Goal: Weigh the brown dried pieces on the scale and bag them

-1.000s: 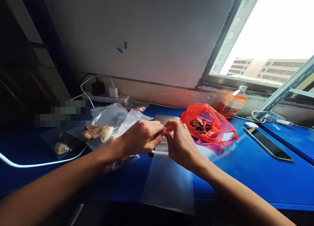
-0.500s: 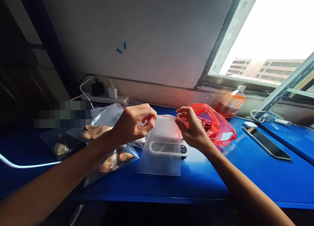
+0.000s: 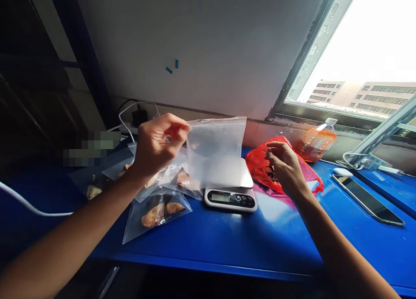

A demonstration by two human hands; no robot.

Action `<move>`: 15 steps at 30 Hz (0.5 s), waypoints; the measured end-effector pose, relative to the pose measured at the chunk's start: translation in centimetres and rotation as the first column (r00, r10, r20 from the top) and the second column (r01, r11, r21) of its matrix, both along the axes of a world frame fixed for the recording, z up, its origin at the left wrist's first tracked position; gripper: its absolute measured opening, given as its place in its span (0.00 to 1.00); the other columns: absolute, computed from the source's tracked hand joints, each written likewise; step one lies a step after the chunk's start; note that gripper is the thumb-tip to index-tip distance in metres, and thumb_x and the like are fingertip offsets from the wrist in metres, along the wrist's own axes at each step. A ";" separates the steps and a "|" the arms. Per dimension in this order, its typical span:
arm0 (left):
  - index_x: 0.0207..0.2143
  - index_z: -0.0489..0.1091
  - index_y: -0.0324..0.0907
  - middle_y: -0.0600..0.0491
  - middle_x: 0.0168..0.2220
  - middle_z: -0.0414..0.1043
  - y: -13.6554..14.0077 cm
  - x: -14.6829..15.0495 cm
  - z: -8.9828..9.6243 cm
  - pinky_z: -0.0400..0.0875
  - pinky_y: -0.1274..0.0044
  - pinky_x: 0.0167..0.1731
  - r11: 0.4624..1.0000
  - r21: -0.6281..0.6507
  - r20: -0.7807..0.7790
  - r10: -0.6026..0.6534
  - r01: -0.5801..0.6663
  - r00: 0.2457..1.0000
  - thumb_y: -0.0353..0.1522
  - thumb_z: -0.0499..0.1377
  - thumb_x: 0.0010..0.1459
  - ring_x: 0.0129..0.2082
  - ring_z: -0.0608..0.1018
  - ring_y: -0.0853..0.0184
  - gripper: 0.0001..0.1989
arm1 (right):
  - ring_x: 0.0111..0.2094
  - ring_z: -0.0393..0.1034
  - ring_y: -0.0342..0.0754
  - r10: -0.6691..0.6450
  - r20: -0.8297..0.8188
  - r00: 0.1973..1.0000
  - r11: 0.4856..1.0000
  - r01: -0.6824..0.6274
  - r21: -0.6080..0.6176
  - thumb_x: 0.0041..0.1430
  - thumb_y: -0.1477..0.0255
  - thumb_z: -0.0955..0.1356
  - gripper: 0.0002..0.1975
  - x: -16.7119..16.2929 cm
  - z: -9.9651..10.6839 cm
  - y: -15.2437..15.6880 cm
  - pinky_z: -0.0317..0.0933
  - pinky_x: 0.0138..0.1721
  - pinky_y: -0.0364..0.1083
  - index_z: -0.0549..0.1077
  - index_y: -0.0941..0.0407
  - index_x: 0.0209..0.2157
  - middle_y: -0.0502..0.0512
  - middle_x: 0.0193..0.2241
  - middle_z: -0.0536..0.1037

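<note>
My left hand [image 3: 160, 141] pinches the top left corner of a clear zip-lock bag [image 3: 214, 151]. The bag hangs flat with a red line along its top edge and looks empty. Behind and below it stands a white kitchen scale [image 3: 230, 199], its platform partly hidden. My right hand [image 3: 286, 162] is in the air in front of a red plastic bag [image 3: 260, 156], fingers loosely bent and apart, with nothing visible in them. Whether it touches the red bag is unclear. Left of the scale, a clear bag with brown lumpy pieces [image 3: 154, 214] lies on the blue table [image 3: 227, 247].
More filled clear bags [image 3: 182, 177] lie to the left, partly behind my left arm. An orange drink bottle [image 3: 316, 141] stands by the window. At the right are a phone [image 3: 367, 199] and a white case [image 3: 342, 172]. A white cable [image 3: 35, 210] crosses the left side.
My right hand has let go of the zip-lock bag and moved right, towards the red bag. My left hand has raised the zip-lock bag, uncovering the scale's display. The view has shifted slightly.
</note>
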State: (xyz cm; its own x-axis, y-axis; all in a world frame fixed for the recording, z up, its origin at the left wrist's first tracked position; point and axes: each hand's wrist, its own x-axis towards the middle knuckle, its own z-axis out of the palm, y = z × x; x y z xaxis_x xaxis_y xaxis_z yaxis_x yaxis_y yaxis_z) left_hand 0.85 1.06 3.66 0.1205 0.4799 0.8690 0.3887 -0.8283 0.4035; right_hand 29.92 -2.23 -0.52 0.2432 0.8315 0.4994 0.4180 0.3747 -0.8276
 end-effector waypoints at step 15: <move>0.34 0.72 0.42 0.55 0.26 0.75 -0.9 1.7 -1.0 0.71 0.79 0.24 0.911 -0.355 0.020 -0.216 0.209 0.976 0.35 0.59 0.58 0.23 0.75 0.71 0.06 | 0.22 0.67 0.43 -0.251 0.088 0.964 0.896 0.196 0.399 0.62 0.57 0.68 0.13 0.9 4.6 -3.9 0.61 0.25 0.48 0.66 0.51 0.34 0.51 0.23 0.72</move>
